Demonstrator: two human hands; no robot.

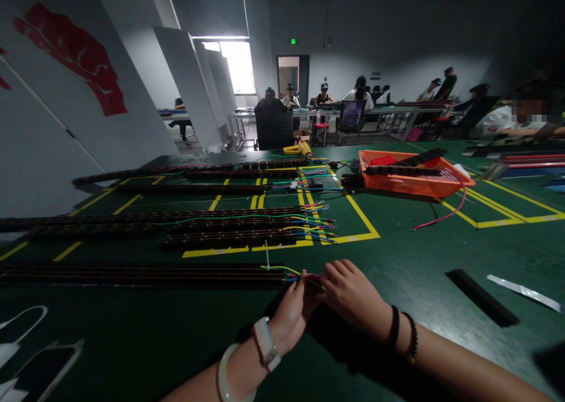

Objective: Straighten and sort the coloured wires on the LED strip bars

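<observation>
Near the middle of the green table, my left hand (pixel 293 308) is closed around the wire ends at the right end of a long black-sleeved cable harness (pixel 176 275). Yellow-green and blue wires (pixel 286 269) run from the sleeve into its fingers. Close against it, my right hand (pixel 348 287) has its fingers curled over a short dark piece that meets the same wires; its kind is mostly hidden. A white cable tie (pixel 267 255) stands up from the harness, left of my hands.
More cable harnesses (pixel 238 234) with loose coloured ends lie beyond, over yellow tape lines. An orange basket (pixel 410 184) and a yellow heat gun (pixel 300 149) stand farther back. A black strip (pixel 481 296) and a white strip (pixel 525 293) lie at right. A co-worker (pixel 521 113) sits far right.
</observation>
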